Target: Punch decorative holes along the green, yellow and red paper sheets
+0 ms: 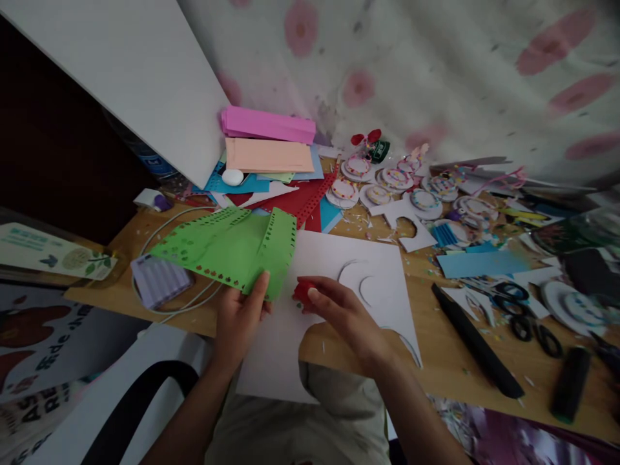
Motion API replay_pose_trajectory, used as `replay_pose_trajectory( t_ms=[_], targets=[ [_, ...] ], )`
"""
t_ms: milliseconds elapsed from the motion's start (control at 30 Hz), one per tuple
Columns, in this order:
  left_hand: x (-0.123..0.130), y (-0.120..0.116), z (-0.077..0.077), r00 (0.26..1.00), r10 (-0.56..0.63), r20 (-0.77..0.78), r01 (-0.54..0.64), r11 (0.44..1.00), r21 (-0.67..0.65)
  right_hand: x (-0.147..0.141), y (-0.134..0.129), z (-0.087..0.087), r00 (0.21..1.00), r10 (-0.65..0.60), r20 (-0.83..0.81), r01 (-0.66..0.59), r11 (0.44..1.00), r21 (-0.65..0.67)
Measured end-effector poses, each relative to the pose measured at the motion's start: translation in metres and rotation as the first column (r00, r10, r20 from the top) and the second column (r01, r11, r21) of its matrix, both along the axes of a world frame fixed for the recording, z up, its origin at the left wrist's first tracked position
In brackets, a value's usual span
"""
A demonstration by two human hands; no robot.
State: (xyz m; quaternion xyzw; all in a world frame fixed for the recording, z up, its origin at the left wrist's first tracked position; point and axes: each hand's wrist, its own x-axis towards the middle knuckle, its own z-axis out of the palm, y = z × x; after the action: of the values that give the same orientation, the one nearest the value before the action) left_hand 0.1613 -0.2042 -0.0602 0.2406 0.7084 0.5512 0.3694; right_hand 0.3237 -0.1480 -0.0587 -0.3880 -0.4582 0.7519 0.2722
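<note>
My left hand (pixel 245 313) pinches the near edge of a green paper sheet (pixel 227 248), thumb on top. Rows of small shaped holes run along the sheet's edges, and its right part is folded over. Just right of the sheet, my right hand (pixel 341 313) closes its fingers on a small red object (pixel 304 292), which looks like a craft punch; the fingers partly cover it. Red object and green paper are apart. Beneath both hands lies a large white sheet (pixel 320 255) with curved cuts and a rounded opening at its near edge.
Behind are pink strips (pixel 268 124), peach paper (pixel 268 155) and punched red paper (pixel 310 197). Several beaded bracelets on white discs (pixel 343 192) fill the back right. Scissors (pixel 513 300), a black cutter-like tool (pixel 477 342) and a black cylinder (pixel 571 384) lie right. A striped box (pixel 162 281) and cable are left.
</note>
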Motion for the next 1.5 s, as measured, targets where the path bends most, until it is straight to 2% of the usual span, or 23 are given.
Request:
replay_pose_trajectory(
  t_ms=[133, 267, 400, 567, 767, 933, 1500],
  targets=[
    [0.007, -0.001, 0.01, 0.979, -0.114, -0.167, 0.112, 0.994, -0.017, -0.004, -0.004, -0.002, 0.998, 0.037, -0.045, -0.037, 0.999, 0.006],
    [0.01, -0.003, 0.012, 0.94, -0.199, -0.278, 0.209, 0.978, 0.007, -0.002, -0.005, 0.003, 0.997, 0.08, -0.012, -0.079, 0.996, 0.041],
    [0.009, -0.005, 0.008, 0.91, -0.212, -0.355, 0.234, 0.972, 0.019, 0.001, -0.005, 0.009, 0.991, 0.132, 0.009, -0.133, 0.989, 0.068],
    [0.008, -0.007, 0.009, 0.888, -0.206, -0.411, 0.246, 0.968, 0.046, 0.004, -0.004, 0.013, 0.994, 0.105, 0.034, -0.108, 0.989, 0.104],
    [0.012, -0.009, 0.008, 0.9, -0.215, -0.38, 0.246, 0.969, 0.036, 0.004, -0.002, 0.017, 0.985, 0.148, 0.091, -0.16, 0.976, 0.146],
    [0.01, -0.008, 0.012, 0.909, -0.196, -0.369, 0.231, 0.971, 0.054, 0.006, -0.001, 0.02, 0.984, 0.129, 0.122, -0.149, 0.973, 0.178],
    [0.013, -0.01, 0.013, 0.907, -0.196, -0.373, 0.236, 0.97, 0.063, 0.006, -0.004, 0.016, 0.977, 0.161, 0.141, -0.182, 0.972, 0.15]
  ],
)
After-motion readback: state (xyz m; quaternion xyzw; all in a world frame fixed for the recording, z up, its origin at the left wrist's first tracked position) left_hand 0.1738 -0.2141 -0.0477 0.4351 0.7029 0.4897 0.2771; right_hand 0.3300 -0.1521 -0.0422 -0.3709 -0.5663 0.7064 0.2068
